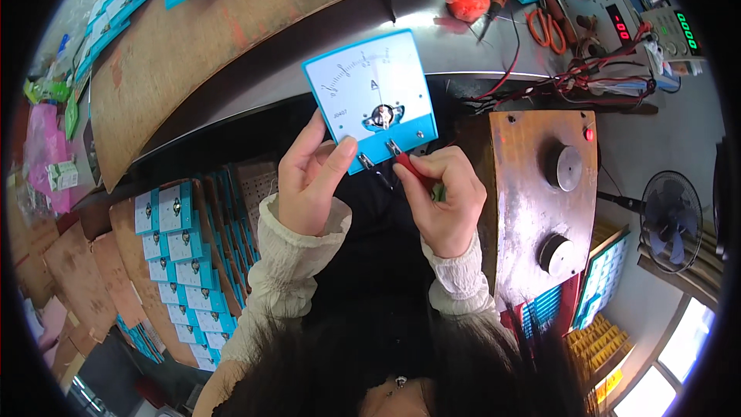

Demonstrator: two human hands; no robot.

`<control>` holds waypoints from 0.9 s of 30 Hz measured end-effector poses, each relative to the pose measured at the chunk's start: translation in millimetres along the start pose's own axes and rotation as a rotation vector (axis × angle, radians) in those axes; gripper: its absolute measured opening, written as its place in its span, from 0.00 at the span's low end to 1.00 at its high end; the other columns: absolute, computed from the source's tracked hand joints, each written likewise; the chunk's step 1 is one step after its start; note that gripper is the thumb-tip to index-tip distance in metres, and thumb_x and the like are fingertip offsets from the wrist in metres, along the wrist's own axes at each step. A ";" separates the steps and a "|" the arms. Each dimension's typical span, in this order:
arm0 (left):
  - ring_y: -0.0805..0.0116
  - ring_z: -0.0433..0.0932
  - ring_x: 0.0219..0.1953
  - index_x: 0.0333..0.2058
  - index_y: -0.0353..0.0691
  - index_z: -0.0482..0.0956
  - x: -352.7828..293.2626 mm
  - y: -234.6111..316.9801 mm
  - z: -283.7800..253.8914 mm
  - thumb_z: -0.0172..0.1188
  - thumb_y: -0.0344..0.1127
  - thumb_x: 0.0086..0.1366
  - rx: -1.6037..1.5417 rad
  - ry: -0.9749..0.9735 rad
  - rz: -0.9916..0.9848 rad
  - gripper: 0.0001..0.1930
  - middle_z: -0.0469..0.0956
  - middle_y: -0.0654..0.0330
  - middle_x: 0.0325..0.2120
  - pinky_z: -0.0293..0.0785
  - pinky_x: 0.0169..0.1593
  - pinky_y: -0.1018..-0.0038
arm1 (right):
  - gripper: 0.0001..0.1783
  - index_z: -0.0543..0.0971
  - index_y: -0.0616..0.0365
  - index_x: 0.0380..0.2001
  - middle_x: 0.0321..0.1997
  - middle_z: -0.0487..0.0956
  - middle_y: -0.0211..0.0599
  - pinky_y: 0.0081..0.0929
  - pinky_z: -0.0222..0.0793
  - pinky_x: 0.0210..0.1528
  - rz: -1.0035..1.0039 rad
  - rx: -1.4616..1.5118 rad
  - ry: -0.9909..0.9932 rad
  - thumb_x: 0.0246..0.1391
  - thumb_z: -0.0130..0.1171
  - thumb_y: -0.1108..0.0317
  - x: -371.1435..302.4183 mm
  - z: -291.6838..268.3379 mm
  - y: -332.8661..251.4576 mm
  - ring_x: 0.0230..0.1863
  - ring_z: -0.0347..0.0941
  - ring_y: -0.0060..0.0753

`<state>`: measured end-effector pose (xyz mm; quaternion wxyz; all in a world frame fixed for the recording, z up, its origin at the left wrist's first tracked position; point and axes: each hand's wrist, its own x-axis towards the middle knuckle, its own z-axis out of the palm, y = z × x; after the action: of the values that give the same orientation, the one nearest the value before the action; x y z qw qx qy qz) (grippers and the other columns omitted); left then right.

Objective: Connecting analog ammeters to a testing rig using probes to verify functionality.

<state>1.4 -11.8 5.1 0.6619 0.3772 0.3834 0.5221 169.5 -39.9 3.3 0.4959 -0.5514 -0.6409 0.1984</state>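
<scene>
My left hand [315, 177] grips an analog panel meter [367, 81] by its lower left corner, thumb on the front. The meter has a white dial face, a blue frame and an exposed round movement near its lower edge. It is tilted, above the near edge of the bench. Between the fingers of my right hand [448, 197] is a red-sleeved crocodile clip [411, 167], its metal tip at the meter's lower blue strip. A second metal clip [366, 161] sits on that strip, further left beside my left thumb. Its lower part is dark and hard to make out.
Stacked blue meters stand on a board [174, 262] at left and on a wooden board [255, 8] at the back. Orange scissors [546, 31], an orange-red object [468, 1] and wires lie at back right. A metal-topped box with two knobs [544, 201] stands right, near a fan [670, 220].
</scene>
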 end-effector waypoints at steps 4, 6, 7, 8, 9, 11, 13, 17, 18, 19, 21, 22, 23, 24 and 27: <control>0.69 0.73 0.52 0.64 0.30 0.56 -1.6 1.3 1.4 0.52 0.24 0.66 0.029 0.011 0.030 0.28 0.72 0.55 0.53 0.66 0.58 0.72 | 0.15 0.76 0.65 0.29 0.27 0.77 0.39 0.24 0.71 0.28 0.050 0.061 0.082 0.38 0.72 0.79 -5.1 4.1 -3.8 0.27 0.76 0.33; 0.70 0.73 0.52 0.64 0.29 0.55 -2.1 -5.3 0.9 0.51 0.23 0.66 0.002 -0.003 0.005 0.28 0.72 0.54 0.53 0.66 0.58 0.73 | 0.23 0.75 0.64 0.36 0.37 0.77 0.42 0.26 0.72 0.34 0.122 0.051 0.064 0.35 0.74 0.77 -15.4 -1.1 -2.3 0.36 0.75 0.37; 0.70 0.73 0.52 0.63 0.28 0.55 -2.5 -7.8 1.1 0.51 0.23 0.66 -0.005 -0.016 -0.004 0.28 0.72 0.54 0.53 0.66 0.58 0.73 | 0.29 0.74 0.64 0.41 0.43 0.76 0.45 0.29 0.73 0.39 0.181 0.044 0.054 0.33 0.76 0.74 -18.8 -3.3 -2.7 0.42 0.75 0.41; 0.70 0.72 0.52 0.63 0.28 0.55 -2.4 -9.7 1.7 0.51 0.23 0.66 0.003 -0.021 -0.019 0.28 0.72 0.54 0.52 0.66 0.58 0.73 | 0.29 0.74 0.64 0.41 0.43 0.76 0.45 0.29 0.73 0.39 0.167 0.038 0.086 0.33 0.76 0.74 -14.9 -3.9 -4.8 0.42 0.75 0.41; 0.69 0.72 0.53 0.63 0.27 0.55 -3.7 -13.4 1.0 0.51 0.23 0.66 0.001 -0.025 -0.034 0.28 0.72 0.54 0.53 0.66 0.57 0.72 | 0.37 0.70 0.65 0.47 0.49 0.72 0.49 0.32 0.71 0.45 0.144 -0.044 0.089 0.30 0.77 0.72 -10.8 -4.4 -9.9 0.48 0.71 0.46; 0.68 0.72 0.53 0.63 0.26 0.55 -5.3 -11.7 11.6 0.51 0.23 0.67 0.032 -0.052 -0.032 0.27 0.71 0.54 0.53 0.66 0.57 0.72 | 0.61 0.55 0.72 0.61 0.61 0.59 0.61 0.42 0.60 0.61 0.177 -0.162 0.006 0.24 0.80 0.65 -4.6 -9.6 -20.1 0.60 0.59 0.60; 0.70 0.71 0.53 0.62 0.25 0.56 -7.6 -16.8 27.7 0.50 0.24 0.67 0.123 -0.121 -0.048 0.26 0.71 0.54 0.54 0.66 0.56 0.74 | 0.65 0.49 0.75 0.64 0.62 0.58 0.65 0.44 0.59 0.62 0.160 -0.185 0.046 0.25 0.79 0.65 -9.5 -6.5 -12.9 0.61 0.58 0.64; 0.73 0.72 0.49 0.64 0.27 0.54 -6.2 -38.0 53.8 0.49 0.25 0.67 0.221 -0.287 -0.058 0.28 0.73 0.55 0.49 0.66 0.53 0.77 | 0.64 0.49 0.74 0.64 0.62 0.59 0.64 0.41 0.60 0.62 0.274 -0.153 0.201 0.28 0.76 0.59 -26.8 -19.5 14.0 0.61 0.60 0.62; 0.74 0.72 0.47 0.64 0.28 0.53 -6.9 -38.4 55.4 0.49 0.25 0.67 0.282 -0.406 -0.101 0.28 0.73 0.56 0.47 0.66 0.53 0.77 | 0.64 0.51 0.72 0.64 0.60 0.62 0.63 0.40 0.61 0.61 0.294 -0.146 0.219 0.28 0.76 0.55 -36.4 -30.7 24.8 0.61 0.62 0.59; 0.74 0.72 0.46 0.64 0.28 0.53 -7.0 -42.6 55.5 0.49 0.25 0.67 0.336 -0.531 -0.145 0.28 0.74 0.57 0.46 0.67 0.53 0.77 | 0.64 0.51 0.69 0.65 0.61 0.63 0.58 0.38 0.59 0.62 0.335 -0.146 0.256 0.27 0.77 0.57 -50.3 -48.1 39.1 0.60 0.64 0.55; 0.75 0.74 0.44 0.65 0.31 0.54 -12.5 -44.0 55.9 0.49 0.25 0.67 0.517 -0.534 -0.061 0.28 0.75 0.57 0.44 0.68 0.50 0.79 | 0.62 0.54 0.70 0.63 0.57 0.66 0.57 0.37 0.64 0.58 0.489 -0.305 0.409 0.28 0.77 0.56 -71.9 -88.3 52.4 0.57 0.67 0.52; 0.75 0.74 0.44 0.64 0.32 0.56 -13.0 -45.6 53.5 0.49 0.26 0.67 0.551 -0.511 -0.036 0.28 0.75 0.56 0.46 0.68 0.49 0.80 | 0.60 0.56 0.71 0.61 0.55 0.67 0.58 0.39 0.64 0.57 0.494 -0.418 0.542 0.27 0.77 0.55 -86.4 -110.4 65.8 0.55 0.67 0.55; 0.75 0.74 0.44 0.64 0.32 0.57 -10.3 -46.8 50.3 0.50 0.26 0.67 0.579 -0.483 -0.006 0.27 0.75 0.55 0.47 0.68 0.48 0.81 | 0.58 0.59 0.73 0.58 0.52 0.69 0.59 0.42 0.65 0.56 0.489 -0.537 0.669 0.27 0.77 0.53 -102.9 -135.3 80.7 0.53 0.67 0.57; 0.75 0.74 0.45 0.63 0.33 0.58 -4.8 -50.2 39.3 0.50 0.27 0.67 0.611 -0.483 -0.003 0.26 0.75 0.54 0.48 0.67 0.48 0.81 | 0.57 0.60 0.73 0.57 0.51 0.69 0.58 0.42 0.64 0.55 0.580 -0.688 0.770 0.27 0.76 0.52 -121.4 -159.4 93.7 0.52 0.67 0.56; 0.74 0.74 0.46 0.63 0.38 0.60 12.5 -63.3 17.9 0.49 0.31 0.69 0.668 -0.387 -0.096 0.25 0.75 0.55 0.50 0.66 0.49 0.80 | 0.55 0.62 0.73 0.55 0.49 0.70 0.56 0.43 0.61 0.56 0.858 -1.072 0.975 0.29 0.74 0.47 -178.4 -210.5 115.3 0.52 0.66 0.54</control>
<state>45.0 -12.1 -45.7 0.5866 0.6448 0.4177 0.2562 390.4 -226.6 -73.0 0.2699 -0.9319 -0.0973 -0.2221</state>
